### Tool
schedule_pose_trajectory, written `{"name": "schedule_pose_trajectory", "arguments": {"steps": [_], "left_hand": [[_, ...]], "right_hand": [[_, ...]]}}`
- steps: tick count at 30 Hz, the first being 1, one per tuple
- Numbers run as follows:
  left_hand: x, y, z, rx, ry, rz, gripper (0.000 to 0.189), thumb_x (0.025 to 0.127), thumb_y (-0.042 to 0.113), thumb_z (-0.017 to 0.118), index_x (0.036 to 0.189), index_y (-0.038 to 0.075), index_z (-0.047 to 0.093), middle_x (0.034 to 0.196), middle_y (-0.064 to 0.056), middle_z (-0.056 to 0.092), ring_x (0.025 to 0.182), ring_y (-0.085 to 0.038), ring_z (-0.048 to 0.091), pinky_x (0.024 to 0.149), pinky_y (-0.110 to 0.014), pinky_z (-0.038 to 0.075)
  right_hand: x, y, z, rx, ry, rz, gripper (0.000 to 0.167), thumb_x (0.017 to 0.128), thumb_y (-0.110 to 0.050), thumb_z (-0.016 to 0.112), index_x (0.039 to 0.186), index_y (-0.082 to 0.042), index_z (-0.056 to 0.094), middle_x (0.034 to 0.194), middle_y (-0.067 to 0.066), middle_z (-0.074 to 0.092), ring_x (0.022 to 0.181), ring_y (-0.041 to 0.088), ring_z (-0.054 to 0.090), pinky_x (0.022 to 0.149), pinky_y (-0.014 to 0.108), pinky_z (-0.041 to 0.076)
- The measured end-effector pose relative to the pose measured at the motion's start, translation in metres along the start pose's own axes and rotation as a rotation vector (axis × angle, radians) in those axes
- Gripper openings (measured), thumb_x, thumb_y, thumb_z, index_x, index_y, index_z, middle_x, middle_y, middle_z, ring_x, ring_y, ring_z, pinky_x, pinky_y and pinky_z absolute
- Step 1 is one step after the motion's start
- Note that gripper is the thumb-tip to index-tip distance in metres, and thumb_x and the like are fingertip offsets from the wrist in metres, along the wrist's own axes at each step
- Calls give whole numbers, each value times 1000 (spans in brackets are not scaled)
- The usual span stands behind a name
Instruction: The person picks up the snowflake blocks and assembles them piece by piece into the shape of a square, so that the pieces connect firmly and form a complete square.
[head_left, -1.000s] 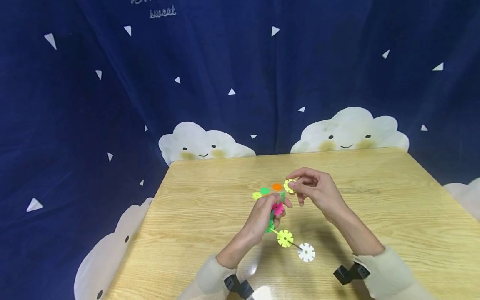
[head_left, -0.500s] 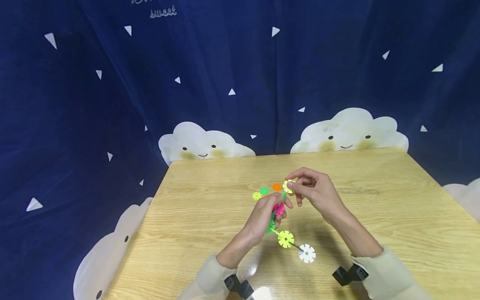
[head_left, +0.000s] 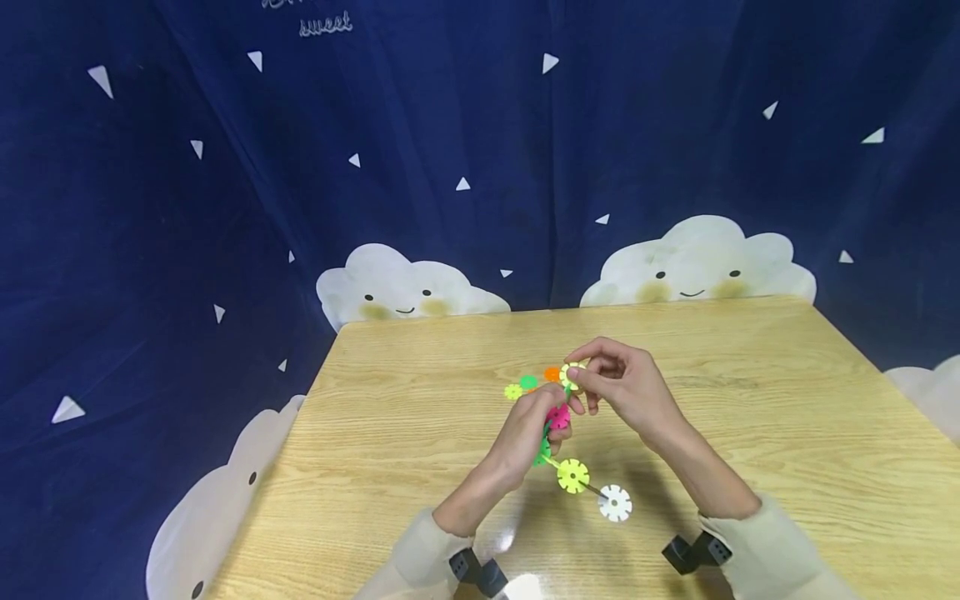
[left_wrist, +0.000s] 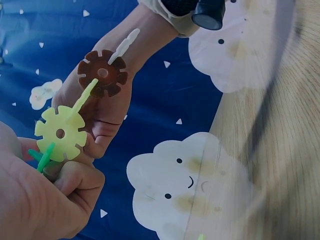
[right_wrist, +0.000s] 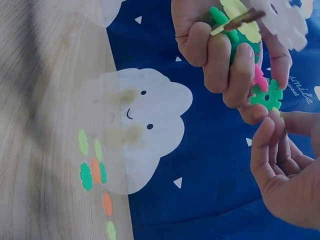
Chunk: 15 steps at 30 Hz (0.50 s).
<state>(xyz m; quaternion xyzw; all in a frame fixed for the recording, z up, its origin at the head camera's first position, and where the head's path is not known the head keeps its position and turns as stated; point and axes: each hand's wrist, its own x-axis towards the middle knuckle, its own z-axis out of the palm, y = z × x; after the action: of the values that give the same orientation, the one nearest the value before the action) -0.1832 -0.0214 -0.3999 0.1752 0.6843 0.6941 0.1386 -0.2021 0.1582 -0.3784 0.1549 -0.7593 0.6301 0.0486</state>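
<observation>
My left hand (head_left: 521, 433) grips a chain of slotted plastic discs above the table. Its fingers curl round a pink disc (head_left: 558, 417) and a green disc (head_left: 542, 452). From its lower end trail a yellow disc (head_left: 573, 476), a brown disc (left_wrist: 86, 75) and a white disc (head_left: 616, 503). At the upper end, between left thumb and fingers, sticks out another green disc (right_wrist: 266, 95). My right hand (head_left: 633, 392) pinches a pale yellow disc (head_left: 567, 375) by thumb and fingertips, right at that green disc's edge. In the right wrist view fingertips mostly hide the pale yellow disc.
Loose discs lie on the wooden table (head_left: 405, 450) beyond the hands: a green one (head_left: 528, 382), an orange one (head_left: 552, 374), a yellow one (head_left: 513, 392) and several others. A dark blue curtain (head_left: 450, 108) with clouds hangs behind the table.
My right hand has moved slightly left and down, bringing the pale yellow disc against the upper green disc. The left hand and its chain have hardly moved.
</observation>
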Motion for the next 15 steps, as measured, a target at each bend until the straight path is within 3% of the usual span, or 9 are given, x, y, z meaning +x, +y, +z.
{"name": "schedule_pose_trajectory", "arguments": {"steps": [7, 12, 15], "left_hand": [[-1, 1, 1, 19, 25, -29, 36, 103, 28, 37, 103, 3, 63, 65, 5, 37, 58, -9, 34, 51, -20, 34], [-3, 2, 1, 57, 28, -27, 40, 104, 28, 34, 109, 0, 61, 68, 5, 40, 60, -10, 34, 53, -20, 35], [-4, 2, 1, 64, 30, -23, 35, 105, 30, 33, 103, 4, 57, 69, 5, 41, 60, -10, 35, 54, -20, 35]], "right_hand": [[-1, 2, 7, 52, 27, -4, 16, 95, -7, 75, 106, 3, 69, 74, 9, 69, 55, 18, 60, 50, 29, 53], [-3, 1, 11, 80, 43, -17, 16, 95, -4, 74, 106, 5, 68, 77, 10, 70, 57, 18, 61, 52, 30, 56], [-3, 1, 12, 82, 42, -28, 15, 95, -3, 74, 107, 4, 69, 77, 12, 70, 57, 18, 62, 52, 29, 57]]}}
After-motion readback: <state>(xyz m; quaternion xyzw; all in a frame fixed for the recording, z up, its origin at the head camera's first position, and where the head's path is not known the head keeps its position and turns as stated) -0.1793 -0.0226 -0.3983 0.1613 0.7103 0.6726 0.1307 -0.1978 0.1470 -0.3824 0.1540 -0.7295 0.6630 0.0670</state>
